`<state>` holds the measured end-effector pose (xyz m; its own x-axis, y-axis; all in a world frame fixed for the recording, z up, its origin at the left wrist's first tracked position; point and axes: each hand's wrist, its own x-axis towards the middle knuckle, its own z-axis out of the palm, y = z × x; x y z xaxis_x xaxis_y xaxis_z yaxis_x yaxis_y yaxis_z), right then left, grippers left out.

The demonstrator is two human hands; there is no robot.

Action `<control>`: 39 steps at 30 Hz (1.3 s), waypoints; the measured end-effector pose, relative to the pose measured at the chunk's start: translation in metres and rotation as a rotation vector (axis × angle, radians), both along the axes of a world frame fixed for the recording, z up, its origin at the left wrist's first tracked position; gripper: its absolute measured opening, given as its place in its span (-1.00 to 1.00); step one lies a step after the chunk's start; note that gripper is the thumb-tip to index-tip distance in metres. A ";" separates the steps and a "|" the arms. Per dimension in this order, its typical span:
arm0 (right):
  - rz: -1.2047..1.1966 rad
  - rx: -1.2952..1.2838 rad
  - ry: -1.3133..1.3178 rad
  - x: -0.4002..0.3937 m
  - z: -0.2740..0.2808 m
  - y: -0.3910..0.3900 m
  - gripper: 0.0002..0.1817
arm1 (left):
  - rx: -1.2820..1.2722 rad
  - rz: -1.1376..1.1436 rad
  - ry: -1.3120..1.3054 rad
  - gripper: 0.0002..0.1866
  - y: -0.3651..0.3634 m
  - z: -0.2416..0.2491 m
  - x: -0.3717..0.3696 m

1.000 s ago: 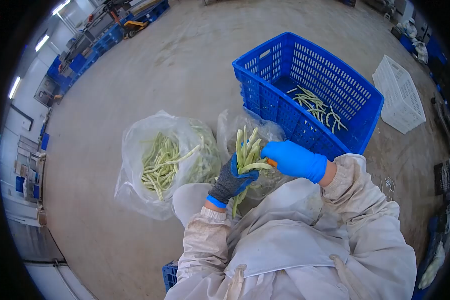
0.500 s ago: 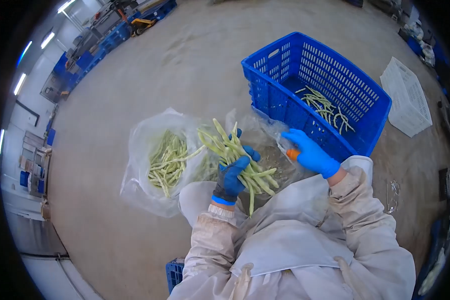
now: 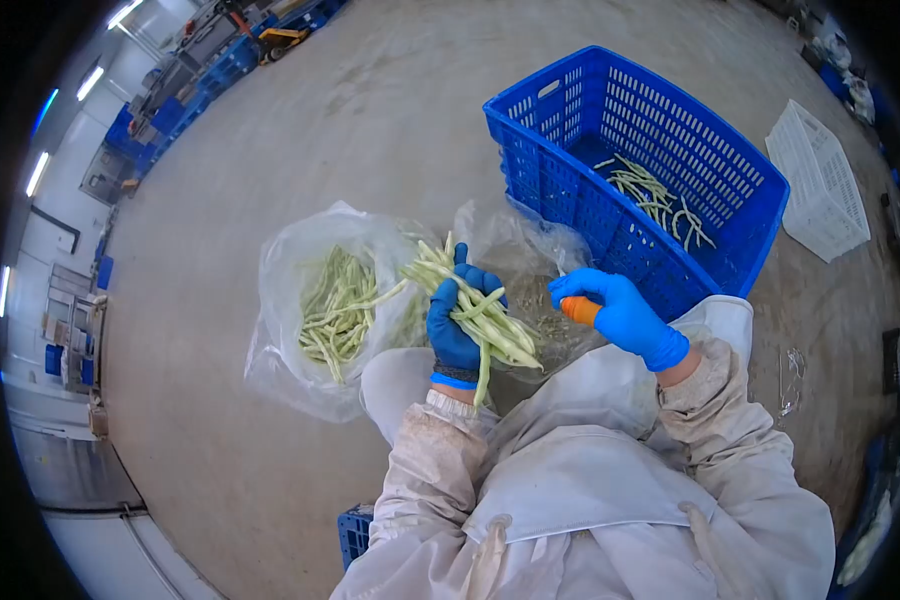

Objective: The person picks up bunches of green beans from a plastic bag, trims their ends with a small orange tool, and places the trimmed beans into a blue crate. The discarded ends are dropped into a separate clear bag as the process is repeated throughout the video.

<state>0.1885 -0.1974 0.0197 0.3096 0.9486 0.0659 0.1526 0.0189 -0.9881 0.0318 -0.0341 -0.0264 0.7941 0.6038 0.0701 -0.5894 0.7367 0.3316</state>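
A bunch of long green beans (image 3: pixel 495 332) is in my blue-gloved left hand (image 3: pixel 459 322), with my fingers wrapped round it. To the right, my blue-gloved right hand (image 3: pixel 625 318) is closed round an orange handle (image 3: pixel 581 310); what the handle belongs to is hard to make out. More beans (image 3: pixel 338 315) lie in an open clear plastic bag (image 3: pixel 278 330) left of my left hand. Between and beyond my hands is a second clear bag (image 3: pixel 560 243) with small bits in it.
A blue crate (image 3: pixel 610 215) holding some beans (image 3: pixel 655 195) stands at the upper right. Beyond it is a white crate (image 3: pixel 818 180). Part of a blue plastic item (image 3: pixel 354 533) shows beside my left sleeve. People in white are at the far right edge.
The bean bunch in my left hand has tilted and moved slightly left. My right hand has turned and moved a little down and left, showing more of the orange handle.
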 end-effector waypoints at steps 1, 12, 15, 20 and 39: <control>0.004 -0.052 0.029 -0.001 0.001 0.000 -0.75 | -0.020 0.024 0.014 -0.40 0.000 0.000 0.000; -0.006 -0.093 -0.154 -0.033 0.006 -0.005 -0.75 | -0.094 0.286 0.217 -0.74 0.008 -0.021 0.004; -0.082 0.003 -0.402 -0.037 -0.004 0.000 -0.78 | -0.078 0.271 0.197 -0.76 0.009 -0.024 0.004; -0.066 0.172 -0.744 -0.038 -0.007 0.002 -0.81 | -0.102 0.303 0.322 -0.76 0.006 -0.025 0.006; -0.608 0.354 -0.770 0.021 -0.008 0.028 -0.75 | -0.024 -0.396 0.320 -0.47 -0.007 -0.003 0.001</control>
